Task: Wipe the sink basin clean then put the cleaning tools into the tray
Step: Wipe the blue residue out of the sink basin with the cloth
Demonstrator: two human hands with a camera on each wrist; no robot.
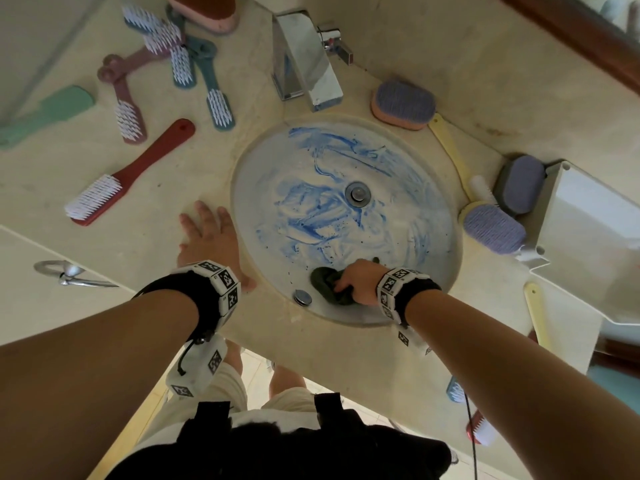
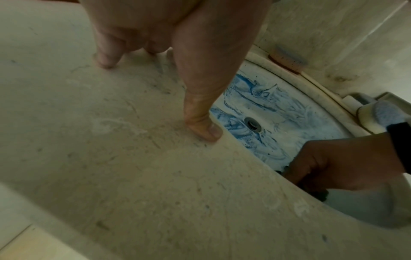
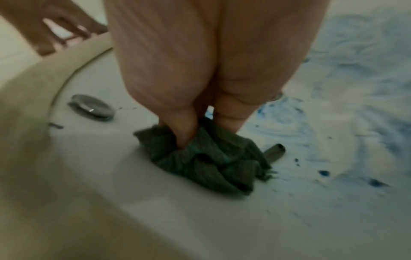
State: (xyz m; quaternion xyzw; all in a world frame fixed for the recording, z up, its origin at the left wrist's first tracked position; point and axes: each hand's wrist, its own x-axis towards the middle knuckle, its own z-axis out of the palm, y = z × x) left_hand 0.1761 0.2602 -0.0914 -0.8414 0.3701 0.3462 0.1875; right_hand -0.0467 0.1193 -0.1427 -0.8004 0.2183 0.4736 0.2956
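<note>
The sink basin (image 1: 346, 188) is set into the beige stone table (image 1: 145, 244), round and pale, with blue smears across most of its floor and far wall and dark specks around the drain (image 1: 357, 193). The near wall looks glazed, so it is probably slick when wet.

Left of the basin, the left hand (image 1: 207, 237) lies on the table with fingers spread and straight, thumb tip at the basin's rim, holding nothing; it reads as a brace. Farther left of the basin lie several long-handled brushes, among them a red brush (image 1: 128, 174).

Inside the basin, on its near wall, the right hand (image 1: 356, 282) has its fingers curled into a bunched dark green cloth (image 3: 206, 158) and presses it against the glaze. The cloth is soft, light and limp; it takes whatever shape the fingers give it, so a gathered handful as here seems the sensible hold. A small round metal cap (image 3: 91, 107) sits on the wall just left of the cloth.

Behind the basin stands the chrome faucet (image 1: 304, 64). Right of the basin are lilac scrub brushes (image 1: 403, 105), then the white tray (image 1: 588, 216), which looks empty of tools in its visible part.

Much blue is left, so wiping seems far from done.
</note>
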